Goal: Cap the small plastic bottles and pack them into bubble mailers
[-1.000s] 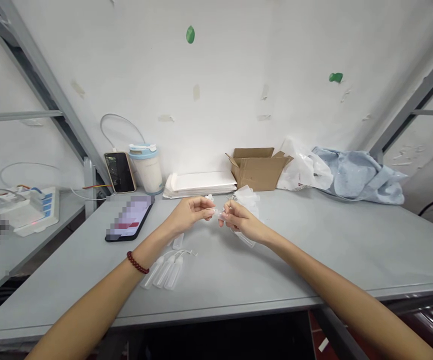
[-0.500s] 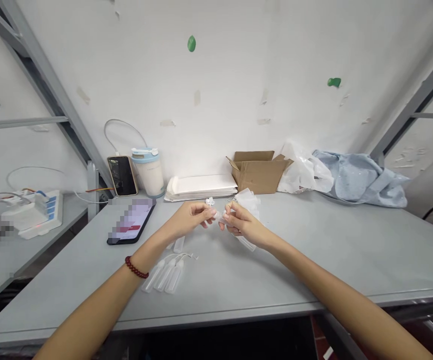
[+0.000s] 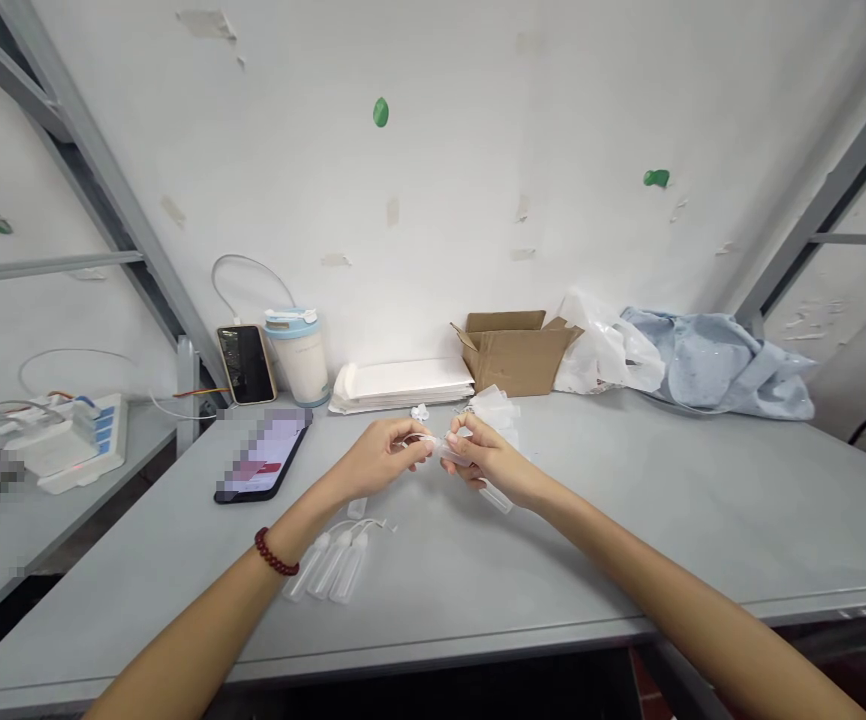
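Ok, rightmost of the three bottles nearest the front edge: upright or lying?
Lying: the bottle is on its side, lengthwise along the table.

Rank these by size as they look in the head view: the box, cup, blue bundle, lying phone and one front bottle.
1. Blue bundle
2. Box
3. Cup and lying phone: too close to rank
4. Front bottle
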